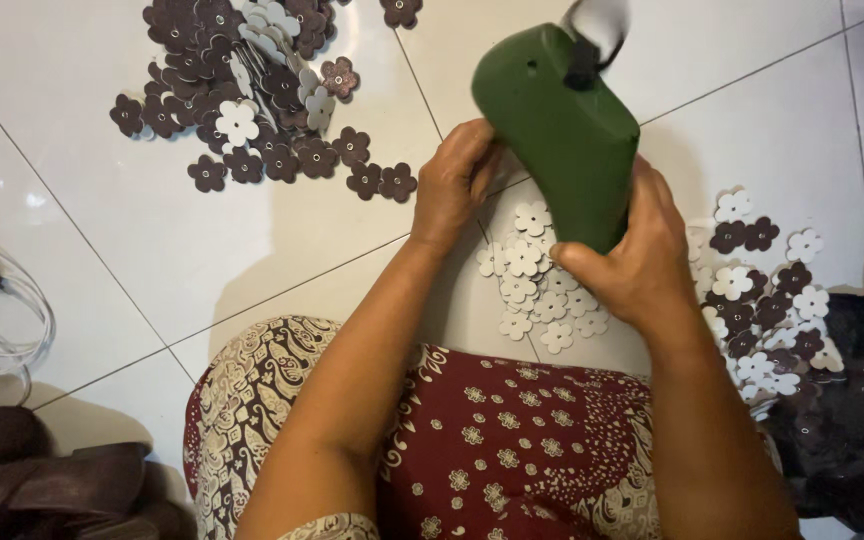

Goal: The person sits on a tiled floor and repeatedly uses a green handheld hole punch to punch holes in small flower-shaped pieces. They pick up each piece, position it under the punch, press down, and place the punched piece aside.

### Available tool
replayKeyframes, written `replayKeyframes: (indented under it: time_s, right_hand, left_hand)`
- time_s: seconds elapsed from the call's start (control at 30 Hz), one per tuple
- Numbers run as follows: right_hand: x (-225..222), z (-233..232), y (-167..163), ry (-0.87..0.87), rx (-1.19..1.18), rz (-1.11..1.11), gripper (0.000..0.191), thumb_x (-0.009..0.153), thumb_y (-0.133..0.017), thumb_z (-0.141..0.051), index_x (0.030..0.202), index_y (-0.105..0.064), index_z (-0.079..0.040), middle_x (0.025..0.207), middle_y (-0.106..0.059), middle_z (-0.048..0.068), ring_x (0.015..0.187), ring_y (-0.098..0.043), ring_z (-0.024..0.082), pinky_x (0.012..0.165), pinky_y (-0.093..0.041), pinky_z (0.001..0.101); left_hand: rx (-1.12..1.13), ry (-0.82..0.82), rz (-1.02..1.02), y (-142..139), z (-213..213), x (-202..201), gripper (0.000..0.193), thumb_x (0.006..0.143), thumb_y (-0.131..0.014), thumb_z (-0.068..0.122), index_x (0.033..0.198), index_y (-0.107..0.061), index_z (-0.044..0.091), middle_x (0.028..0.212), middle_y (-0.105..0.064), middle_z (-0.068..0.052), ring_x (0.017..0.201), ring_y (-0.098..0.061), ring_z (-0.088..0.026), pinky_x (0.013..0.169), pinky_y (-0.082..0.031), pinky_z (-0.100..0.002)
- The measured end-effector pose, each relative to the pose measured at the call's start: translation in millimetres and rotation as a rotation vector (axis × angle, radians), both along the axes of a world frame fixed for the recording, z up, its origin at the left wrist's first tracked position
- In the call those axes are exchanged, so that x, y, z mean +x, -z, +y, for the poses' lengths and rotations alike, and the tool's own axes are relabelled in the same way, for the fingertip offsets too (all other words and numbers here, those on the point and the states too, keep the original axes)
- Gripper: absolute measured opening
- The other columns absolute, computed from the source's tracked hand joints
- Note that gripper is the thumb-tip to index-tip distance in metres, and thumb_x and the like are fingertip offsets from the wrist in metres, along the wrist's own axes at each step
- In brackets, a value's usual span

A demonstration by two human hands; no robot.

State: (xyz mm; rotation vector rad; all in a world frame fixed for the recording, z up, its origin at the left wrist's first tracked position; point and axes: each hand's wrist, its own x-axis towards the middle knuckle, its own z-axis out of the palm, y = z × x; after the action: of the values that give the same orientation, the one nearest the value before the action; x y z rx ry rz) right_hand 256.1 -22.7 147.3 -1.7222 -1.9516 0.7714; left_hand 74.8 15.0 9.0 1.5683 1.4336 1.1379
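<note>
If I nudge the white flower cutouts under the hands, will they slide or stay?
The white flower cutouts look thin and flat, so probably light; on the glossy floor tiles they would likely slide. They overlap loosely, so a push may scatter them.

Home floor workspace: white tiled floor point(132, 250), heaps of flower cutouts point(242, 90).
</note>
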Motion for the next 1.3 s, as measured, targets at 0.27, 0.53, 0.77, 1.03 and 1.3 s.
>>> replayKeyframes:
  time_s: [0.27, 0.53, 0.77, 1.03, 1.3]
  right_hand:
    - [11, -7, 5, 0.093, -0.02, 0.475, 0.077, 0.076, -0.078, -0.018, 0.144, -0.046, -0.001, 0.127, -0.056, 0.014, 0.108, -0.06, 0.026, 0.093, -0.057, 0.042]
    - [16, 5, 20, 0.077, -0.139, 0.129, 0.092, 0.065, -0.076, -0.018, 0.148, -0.042, 0.003, 0.123, -0.055, 0.017, 0.114, -0.06, 0.032, 0.094, -0.051, 0.0391]
    - [47, 16, 66, 0.396, -0.382, 0.764, 0.057, 0.078, -0.067, -0.02, 0.128, -0.053, 0.003, 0.111, -0.059, 0.009, 0.098, -0.06, 0.019, 0.088, -0.052, 0.0331]
    - [52, 22, 91, 0.353, -0.078, -0.095, 0.092, 0.078, -0.085, -0.027, 0.155, -0.04, -0.005, 0.134, -0.054, 0.02, 0.12, -0.057, 0.035, 0.1, -0.049, 0.0466]
    - [38, 23, 93, 0.387, -0.11, -0.207, 0.101, 0.077, -0.086, -0.029, 0.161, -0.03, -0.018, 0.137, -0.046, 0.02, 0.124, -0.054, 0.038, 0.101, -0.049, 0.048]
  left_hand:
    - [-0.048, -0.003, -0.086, -5, 5, 7, 0.026, 0.101, -0.068, 0.009, 0.126, -0.068, 0.018, 0.116, -0.073, -0.002, 0.099, -0.075, -0.016, 0.086, -0.061, -0.029]
    - [-0.095, 0.01, 0.012, 6, 12, 7, 0.029, 0.098, -0.068, 0.008, 0.126, -0.065, 0.015, 0.115, -0.07, -0.004, 0.096, -0.072, -0.017, 0.085, -0.06, -0.03]
    - [-0.184, -0.076, -0.668, 6, 24, 2, 0.027, 0.107, -0.057, 0.015, 0.132, -0.059, 0.008, 0.11, -0.071, -0.002, 0.105, -0.071, -0.014, 0.095, -0.058, -0.032]
    - [-0.314, -0.226, -0.025, -9, 36, -23, 0.024, 0.1, -0.065, 0.02, 0.12, -0.068, 0.007, 0.096, -0.067, -0.005, 0.082, -0.064, -0.02, 0.074, -0.055, -0.036]
    - [-0.345, -0.008, 0.337, -40, 37, -21, 0.028, 0.08, -0.083, 0.027, 0.097, -0.069, 0.011, 0.101, -0.065, -0.008, 0.09, -0.068, -0.03, 0.075, -0.052, -0.043]
